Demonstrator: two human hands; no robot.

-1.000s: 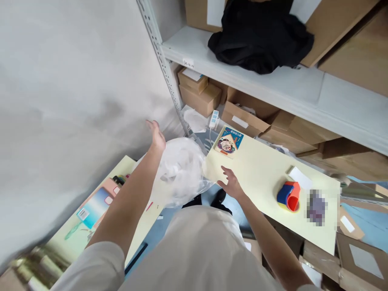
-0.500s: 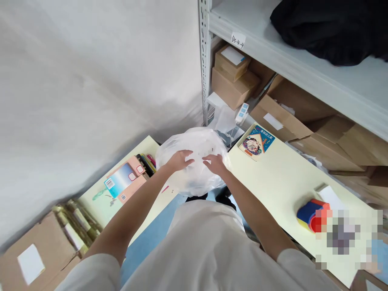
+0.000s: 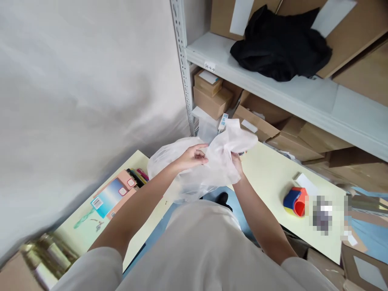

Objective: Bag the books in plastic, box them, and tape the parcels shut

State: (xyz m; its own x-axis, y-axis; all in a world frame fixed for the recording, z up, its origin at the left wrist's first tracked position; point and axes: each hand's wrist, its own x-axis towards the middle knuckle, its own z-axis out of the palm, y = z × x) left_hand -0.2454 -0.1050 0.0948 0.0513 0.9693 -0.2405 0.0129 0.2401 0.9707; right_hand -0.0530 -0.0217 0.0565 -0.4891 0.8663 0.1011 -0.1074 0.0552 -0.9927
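Observation:
A thin white plastic bag spreads in front of my body, its gathered top bunched up on the right side. My right hand is closed on that bunched part, its fingers partly hidden behind the plastic. To the left, my left hand lies against the bag with index finger and thumb apart and the other fingers loosely curled. Nothing shows gripped between them.
Books and pens lie on the left table. A red and blue holder stands on the right table. Behind are shelves with cardboard boxes and black cloth.
The bag was spread below both open hands. My right hand has closed on it and drawn its top up and to the right. The view has shifted right, showing more shelf.

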